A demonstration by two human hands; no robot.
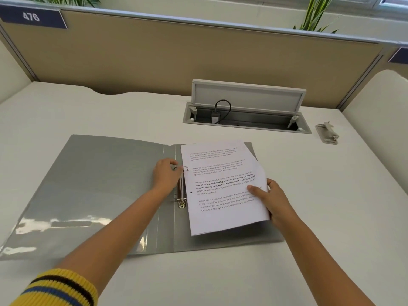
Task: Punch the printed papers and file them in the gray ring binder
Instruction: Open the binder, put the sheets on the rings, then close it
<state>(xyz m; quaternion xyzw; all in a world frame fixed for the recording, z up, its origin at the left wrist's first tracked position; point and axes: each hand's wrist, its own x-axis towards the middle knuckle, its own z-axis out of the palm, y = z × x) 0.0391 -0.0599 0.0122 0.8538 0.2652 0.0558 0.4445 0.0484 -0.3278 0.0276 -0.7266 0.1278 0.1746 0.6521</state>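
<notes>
Here the stack of white printed papers (223, 186) is held over the right-hand cover of the open gray plastic ring binder (95, 191), its long axis running away from the person and parallel to the spine. The stack's right edge is pinched by the right hand (272, 198), thumb on top and fingers curled beneath. The punched holes lie along the opposite, left edge, directly beside the metal ring mechanism (181, 195); the upper hole appears caught on the upper ring, while the lower hole, seen as a dark dot, sits just right of the lower ring and is judged not yet threaded. The left hand (165, 173) is the nearer to the rings, its fingers curled at the upper ring. A small gray hole punch (327, 133) lies well apart, far right on the white desk (331, 195)
</notes>
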